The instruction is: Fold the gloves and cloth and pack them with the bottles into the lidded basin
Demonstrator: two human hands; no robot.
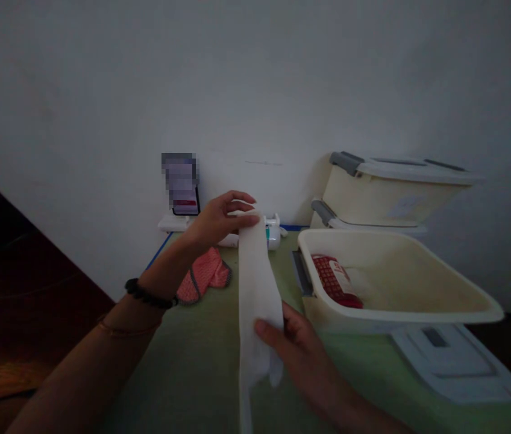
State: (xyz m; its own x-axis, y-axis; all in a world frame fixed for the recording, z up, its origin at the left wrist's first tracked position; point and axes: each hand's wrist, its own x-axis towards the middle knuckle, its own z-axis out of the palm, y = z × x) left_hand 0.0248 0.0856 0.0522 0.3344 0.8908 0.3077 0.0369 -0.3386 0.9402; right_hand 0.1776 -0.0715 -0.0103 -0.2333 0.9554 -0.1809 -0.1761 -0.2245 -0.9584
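Note:
A long piece of limp white cloth (258, 283), narrow like a stocking, hangs upright before me. My left hand (226, 217) is closed on its top end, pinching it between thumb and fingers. Lower down, my right hand (298, 346) grips its right side, thumb in front and fingers behind. Below that hand the cloth splits into a short rounded end and a thin strip running out of view at the bottom. Behind my left wrist, a coral-coloured knitted or textured cloth with grey edging (208, 274) lies on the green tabletop (183, 361).
An open cream bin (418, 316) on the right holds a red patterned packet (334, 280). Stacked lidded bins (400, 193) stand behind it; a grey-white lid (458, 361) lies in front. Against the wall are a phone on a stand (183, 187) and a white bottle (273, 232).

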